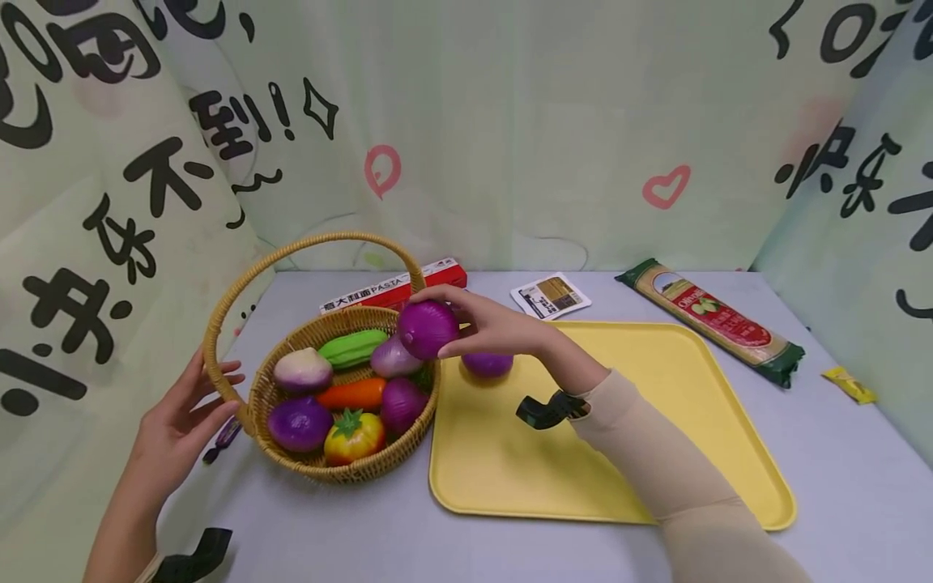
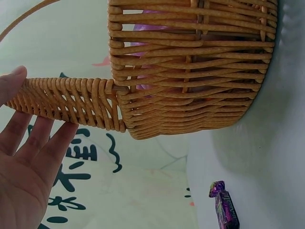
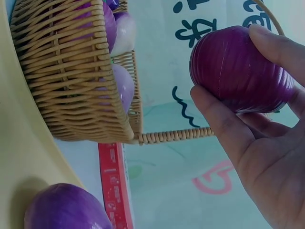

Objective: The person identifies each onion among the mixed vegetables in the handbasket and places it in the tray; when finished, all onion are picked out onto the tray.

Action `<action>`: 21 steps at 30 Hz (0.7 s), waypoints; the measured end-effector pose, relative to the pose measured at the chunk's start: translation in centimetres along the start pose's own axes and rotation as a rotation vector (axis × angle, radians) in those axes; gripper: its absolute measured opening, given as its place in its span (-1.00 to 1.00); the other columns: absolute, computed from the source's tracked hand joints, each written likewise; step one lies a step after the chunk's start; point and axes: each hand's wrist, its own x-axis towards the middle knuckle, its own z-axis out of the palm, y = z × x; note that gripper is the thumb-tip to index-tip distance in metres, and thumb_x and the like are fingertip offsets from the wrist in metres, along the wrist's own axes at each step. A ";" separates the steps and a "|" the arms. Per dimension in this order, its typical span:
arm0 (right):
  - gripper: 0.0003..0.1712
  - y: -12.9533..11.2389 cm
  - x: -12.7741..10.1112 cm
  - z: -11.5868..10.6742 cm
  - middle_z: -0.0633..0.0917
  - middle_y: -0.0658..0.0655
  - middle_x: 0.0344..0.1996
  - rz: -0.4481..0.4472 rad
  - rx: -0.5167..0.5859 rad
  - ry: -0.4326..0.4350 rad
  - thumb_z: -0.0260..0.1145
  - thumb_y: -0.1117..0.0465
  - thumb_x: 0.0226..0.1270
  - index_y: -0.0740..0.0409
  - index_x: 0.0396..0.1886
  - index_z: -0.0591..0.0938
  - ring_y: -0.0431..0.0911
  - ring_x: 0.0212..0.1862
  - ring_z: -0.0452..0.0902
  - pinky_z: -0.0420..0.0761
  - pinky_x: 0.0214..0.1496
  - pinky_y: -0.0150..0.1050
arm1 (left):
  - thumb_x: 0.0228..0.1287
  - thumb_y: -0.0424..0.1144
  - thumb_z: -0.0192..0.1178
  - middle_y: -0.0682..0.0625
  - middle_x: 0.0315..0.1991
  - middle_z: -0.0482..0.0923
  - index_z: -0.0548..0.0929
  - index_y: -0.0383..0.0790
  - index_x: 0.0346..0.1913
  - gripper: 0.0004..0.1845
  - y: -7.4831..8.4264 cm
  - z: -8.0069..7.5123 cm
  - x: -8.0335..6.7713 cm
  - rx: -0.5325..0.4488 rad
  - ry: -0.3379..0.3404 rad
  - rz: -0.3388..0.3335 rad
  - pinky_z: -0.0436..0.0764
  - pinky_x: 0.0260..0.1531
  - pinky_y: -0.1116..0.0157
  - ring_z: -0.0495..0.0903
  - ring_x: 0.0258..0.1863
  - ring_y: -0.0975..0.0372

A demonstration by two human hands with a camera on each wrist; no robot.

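In the head view my right hand [image 1: 503, 324] grips a purple onion [image 1: 428, 329] over the right rim of the wicker basket [image 1: 379, 463]. The right wrist view shows thumb and fingers round the onion [image 3: 238, 69], clear of the basket [image 3: 62, 81]. My left hand [image 1: 175, 421] holds the basket's handle [image 1: 219, 324] near its lower left end, thumb on one side and fingers on the other. Inside the basket lie a carrot [image 1: 353, 394], a green ridged vegetable [image 1: 355, 348], a yellow-red tomato [image 1: 355, 439], another purple onion [image 1: 403, 405] and several purple or whitish round vegetables.
A yellow tray [image 1: 568, 470] beside the basket bears a purple vegetable [image 1: 487, 364]. Behind are a red pasta box [image 1: 440, 274] and a white packet [image 1: 551, 296]. A pasta bag [image 1: 717, 320] and yellow wrapper [image 1: 849, 385] lie right; a purple-wrapped candy [image 2: 225, 207] lies left.
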 end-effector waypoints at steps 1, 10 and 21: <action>-0.25 0.0 -0.2 0.0 0.35 0.07 0.27 -0.001 0.004 0.002 0.35 0.26 0.20 -0.13 0.34 0.24 0.03 0.19 0.49 0.59 0.14 -0.13 | 0.05 -0.71 0.16 0.47 0.09 0.44 0.07 -0.14 0.47 -0.07 0.0 0.0 -0.1 0.001 0.002 -0.009 0.47 -0.10 0.72 0.50 0.03 0.62; -0.22 0.3 -1.3 -0.3 0.33 0.06 0.28 0.019 -0.002 0.007 0.34 0.26 0.20 -0.17 0.36 0.23 0.02 0.22 0.45 0.58 0.16 -0.12 | 0.06 -0.69 0.17 0.48 0.09 0.44 0.07 -0.11 0.47 -0.07 -0.1 0.0 -0.4 0.014 0.003 -0.035 0.47 -0.11 0.73 0.49 0.03 0.64; -0.18 0.3 -2.5 -1.4 0.32 0.08 0.28 0.081 0.040 0.068 0.37 0.28 0.15 -0.23 0.35 0.24 0.08 0.24 0.41 0.56 0.18 -0.04 | 0.06 -0.68 0.18 0.50 0.09 0.43 0.07 -0.09 0.47 -0.07 -0.1 0.0 0.0 0.022 0.007 -0.031 0.46 -0.11 0.74 0.48 0.03 0.65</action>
